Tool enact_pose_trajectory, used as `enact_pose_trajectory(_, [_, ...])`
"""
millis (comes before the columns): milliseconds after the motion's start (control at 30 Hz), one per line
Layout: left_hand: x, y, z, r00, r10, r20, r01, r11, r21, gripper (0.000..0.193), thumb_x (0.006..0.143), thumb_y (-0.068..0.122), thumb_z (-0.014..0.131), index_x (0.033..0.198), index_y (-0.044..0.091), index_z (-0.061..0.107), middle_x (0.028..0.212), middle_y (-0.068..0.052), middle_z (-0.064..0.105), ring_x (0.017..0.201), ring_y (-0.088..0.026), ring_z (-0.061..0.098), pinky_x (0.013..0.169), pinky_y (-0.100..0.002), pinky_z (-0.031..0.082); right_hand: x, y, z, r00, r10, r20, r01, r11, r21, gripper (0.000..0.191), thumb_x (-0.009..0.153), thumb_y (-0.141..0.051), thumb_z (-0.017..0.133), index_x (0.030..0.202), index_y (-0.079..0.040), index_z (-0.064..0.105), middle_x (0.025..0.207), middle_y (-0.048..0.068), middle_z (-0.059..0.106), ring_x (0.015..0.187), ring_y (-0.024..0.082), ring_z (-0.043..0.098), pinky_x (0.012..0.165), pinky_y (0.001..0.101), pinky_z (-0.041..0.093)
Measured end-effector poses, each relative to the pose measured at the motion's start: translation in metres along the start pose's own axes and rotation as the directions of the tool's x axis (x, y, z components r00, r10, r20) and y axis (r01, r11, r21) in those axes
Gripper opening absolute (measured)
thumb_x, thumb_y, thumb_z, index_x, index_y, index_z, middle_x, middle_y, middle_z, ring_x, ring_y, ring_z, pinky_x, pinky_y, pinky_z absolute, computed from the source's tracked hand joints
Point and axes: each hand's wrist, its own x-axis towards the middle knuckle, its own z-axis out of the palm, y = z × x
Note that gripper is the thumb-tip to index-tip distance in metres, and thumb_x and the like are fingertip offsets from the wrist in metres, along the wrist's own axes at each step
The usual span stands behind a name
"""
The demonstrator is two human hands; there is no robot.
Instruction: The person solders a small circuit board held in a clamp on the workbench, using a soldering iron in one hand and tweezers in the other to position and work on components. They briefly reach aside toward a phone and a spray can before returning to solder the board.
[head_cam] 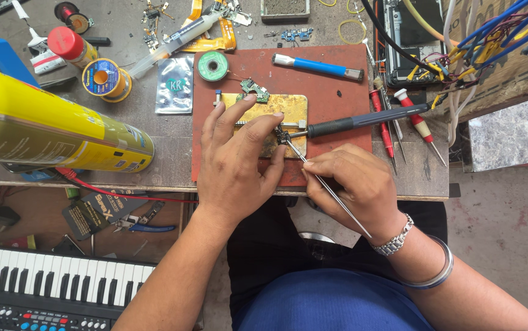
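Covering most of the brass holder (288, 105), your left hand (237, 162) hides whatever is clamped under the palm; only a small dark part (283, 136) shows at the holder's lower right edge, too small to identify. Left fingers are spread flat and pressed on the holder, gripping nothing. Your right hand (353, 184) is closed on thin tweezers (328, 190), pinched between thumb and forefinger, tips touching the small part just beside your left thumb. The tweezers' back end sticks out past your wrist. A soldering iron (362, 119) lies across the red mat (337, 92), its tip right at the same part, handle cable cut off among wires at upper right. Small green board (254, 90) sits on the mat just above the holder, touching nothing you hold. Yellow spray can (49, 125) at left is cut off by the frame edge.
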Motion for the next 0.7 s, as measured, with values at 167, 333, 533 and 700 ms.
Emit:
enact_pose_trajectory(167, [0.0003, -0.0002, -0.0002, 1.0, 0.002, 0.0, -0.002, 1.0, -0.005, 0.051, 0.092, 0.017, 0.078, 0.137, 0.016, 0.054, 0.126, -0.002, 0.065, 0.144, -0.026, 0.047, 0.125, -0.056, 0.03, 0.0008, -0.0008, -0.0006, 1.0, 0.0, 0.011, 0.0, 1.0, -0.011, 0.021, 0.08, 0.0, 0.082, 0.097, -0.004, 0.07, 0.089, 0.01, 0.072, 0.083, 0.026, 0.072, 0.074, 0.0355, 0.057])
enact_pose_trajectory(333, [0.0003, 0.0, -0.0003, 1.0, -0.002, -0.002, 0.002, 1.0, -0.01, 0.051, 0.092, 0.017, 0.079, 0.136, 0.015, 0.054, 0.127, -0.003, 0.065, 0.143, -0.027, 0.047, 0.125, -0.056, 0.03, 0.0007, -0.001, -0.0001, 1.0, 0.007, 0.008, -0.007, 1.0, -0.019, 0.021, 0.08, 0.0, 0.082, 0.096, -0.004, 0.07, 0.089, 0.01, 0.072, 0.084, 0.027, 0.072, 0.074, 0.0357, 0.057])
enact_pose_trajectory(533, [-0.0003, -0.0003, 0.0002, 1.0, 0.01, -0.003, -0.01, 1.0, -0.009, 0.051, 0.092, 0.017, 0.079, 0.137, 0.015, 0.054, 0.128, -0.003, 0.065, 0.143, -0.027, 0.048, 0.125, -0.056, 0.03, -0.0002, 0.0002, 0.0005, 1.0, 0.004, 0.01, -0.004, 1.0, -0.018, 0.021, 0.08, 0.0, 0.082, 0.097, -0.004, 0.07, 0.089, 0.01, 0.072, 0.084, 0.027, 0.072, 0.074, 0.036, 0.057])
enact_pose_trajectory(700, [-0.0002, -0.0002, 0.0005, 1.0, 0.004, -0.002, -0.004, 1.0, -0.009, 0.051, 0.092, 0.016, 0.079, 0.137, 0.015, 0.054, 0.127, -0.003, 0.065, 0.143, -0.027, 0.048, 0.125, -0.056, 0.03, -0.0005, -0.0002, 0.0003, 1.0, 0.008, 0.009, -0.008, 1.0, -0.012, 0.021, 0.08, 0.0, 0.082, 0.097, -0.004, 0.07, 0.089, 0.01, 0.072, 0.083, 0.027, 0.072, 0.074, 0.0357, 0.057])
